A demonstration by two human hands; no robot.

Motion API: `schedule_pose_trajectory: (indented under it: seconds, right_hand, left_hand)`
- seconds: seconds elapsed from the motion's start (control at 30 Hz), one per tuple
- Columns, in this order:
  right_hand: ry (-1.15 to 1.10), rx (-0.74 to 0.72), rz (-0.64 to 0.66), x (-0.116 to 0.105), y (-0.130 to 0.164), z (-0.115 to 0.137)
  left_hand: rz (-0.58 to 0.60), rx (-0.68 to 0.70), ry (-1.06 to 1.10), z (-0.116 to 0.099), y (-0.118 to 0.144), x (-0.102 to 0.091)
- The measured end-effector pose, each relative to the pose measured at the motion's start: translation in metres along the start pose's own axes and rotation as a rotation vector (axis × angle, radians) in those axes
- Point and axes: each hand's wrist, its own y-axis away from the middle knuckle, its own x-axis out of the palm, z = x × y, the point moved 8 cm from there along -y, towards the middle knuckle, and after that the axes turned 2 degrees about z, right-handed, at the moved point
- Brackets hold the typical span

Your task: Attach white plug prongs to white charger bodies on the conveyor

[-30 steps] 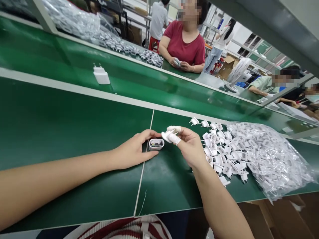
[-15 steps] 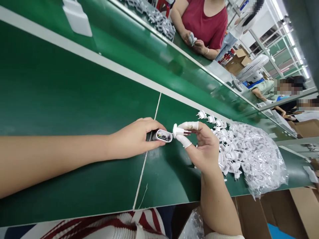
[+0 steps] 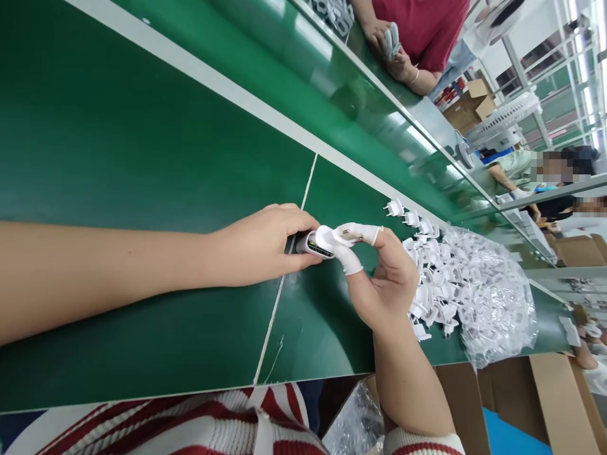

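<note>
Right now the left hand [image 3: 263,248] grips a charger body [image 3: 307,243], open end facing the right hand [image 3: 386,284]. Right thumb and forefinger — both in white finger cots — pinch a white plug cap [image 3: 327,238] right against that opening. Loose plug caps [image 3: 429,278] and a clear bag [image 3: 493,297] sit just beyond the right hand on the green bench [image 3: 142,158].

The left hand [image 3: 258,243] covers most of the charger shell [image 3: 310,245]; only its open end shows, and the parts inside are too small to make out. The plug cap [image 3: 327,239] hides the shell's mouth where they meet, and the cots on the right hand [image 3: 386,284] hide part of its pins. The person across the bench [image 3: 142,158] is cut off at the top edge. The item in that person's hands is unclear. The bag [image 3: 493,303] blurs its contents.
</note>
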Motion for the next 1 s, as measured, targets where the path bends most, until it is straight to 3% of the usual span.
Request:
schedule_pose_trajectory:
  seconds: [0.13,0.5,1.0]
  right_hand:
    - [0.044,0.015,0.044,0.004,0.0,-0.004]
    - [0.155,-0.032,-0.002,0.005,0.0,0.001]
    - [0.526,-0.058,-0.003,0.008,-0.006,0.018]
  left_hand:
    - [-0.009,0.011,0.013,0.0,0.001,0.0]
    - [-0.017,0.063,0.008,-0.002,0.0,-0.001]
    - [-0.015,0.037,-0.067,-0.008,0.002,-0.001]
